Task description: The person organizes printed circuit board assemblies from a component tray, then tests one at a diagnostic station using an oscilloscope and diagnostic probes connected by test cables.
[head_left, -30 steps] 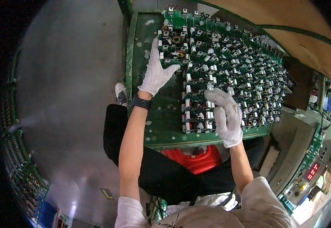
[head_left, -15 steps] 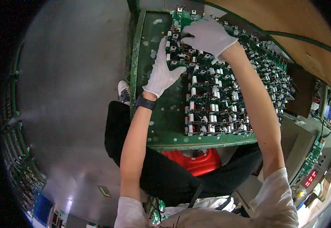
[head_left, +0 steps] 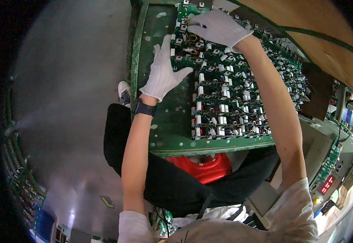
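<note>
Rows of green circuit boards [head_left: 213,93] with white and black parts stand packed together on a green tray-like table [head_left: 168,133]. My left hand [head_left: 164,75], in a white glove, lies along the left side of the far boards. Its fingers stretch away from me and its thumb is spread to the right, touching or close to a board edge. Over the far-left boards reaches my right hand [head_left: 217,28], also gloved, with fingers pointing left and a gap between them. Nothing held shows in it, though its fingertips are partly lost among the board parts.
A raised rim runs round the green table. Beyond it at the right is a brown panel [head_left: 326,44]. A grey cabinet and a device with a red lit display [head_left: 327,185] stand at the right. Below the table's near edge is a red plastic seat [head_left: 205,168].
The whole view has shifted slightly, so the table and boards sit a bit further up and left. Both hands stay at the far-left boards; the right hand's fingers have moved a little.
</note>
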`<state>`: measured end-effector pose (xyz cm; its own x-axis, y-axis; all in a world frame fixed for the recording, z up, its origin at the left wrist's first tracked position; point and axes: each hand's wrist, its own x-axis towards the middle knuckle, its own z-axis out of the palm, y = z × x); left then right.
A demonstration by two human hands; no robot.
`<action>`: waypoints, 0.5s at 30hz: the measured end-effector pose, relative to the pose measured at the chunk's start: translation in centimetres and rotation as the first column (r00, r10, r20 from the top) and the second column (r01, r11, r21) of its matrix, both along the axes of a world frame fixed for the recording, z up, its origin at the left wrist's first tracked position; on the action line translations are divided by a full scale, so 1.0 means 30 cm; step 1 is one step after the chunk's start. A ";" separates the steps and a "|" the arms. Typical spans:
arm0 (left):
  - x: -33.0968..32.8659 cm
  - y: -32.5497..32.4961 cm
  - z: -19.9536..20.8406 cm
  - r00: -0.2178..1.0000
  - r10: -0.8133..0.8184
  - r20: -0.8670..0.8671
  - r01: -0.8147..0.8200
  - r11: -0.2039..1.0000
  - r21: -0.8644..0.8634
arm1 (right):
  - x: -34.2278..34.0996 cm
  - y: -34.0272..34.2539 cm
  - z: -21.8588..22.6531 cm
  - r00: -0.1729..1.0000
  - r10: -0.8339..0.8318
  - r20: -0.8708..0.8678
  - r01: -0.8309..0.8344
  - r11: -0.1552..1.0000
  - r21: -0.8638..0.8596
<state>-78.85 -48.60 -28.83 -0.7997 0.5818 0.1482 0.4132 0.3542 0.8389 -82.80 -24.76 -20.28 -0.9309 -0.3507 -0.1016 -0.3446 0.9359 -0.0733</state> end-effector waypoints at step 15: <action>0.027 0.020 -0.009 0.998 0.021 0.052 -0.025 0.997 0.076 | 0.104 -0.118 0.124 0.980 -0.119 -0.161 0.105 0.990 -0.091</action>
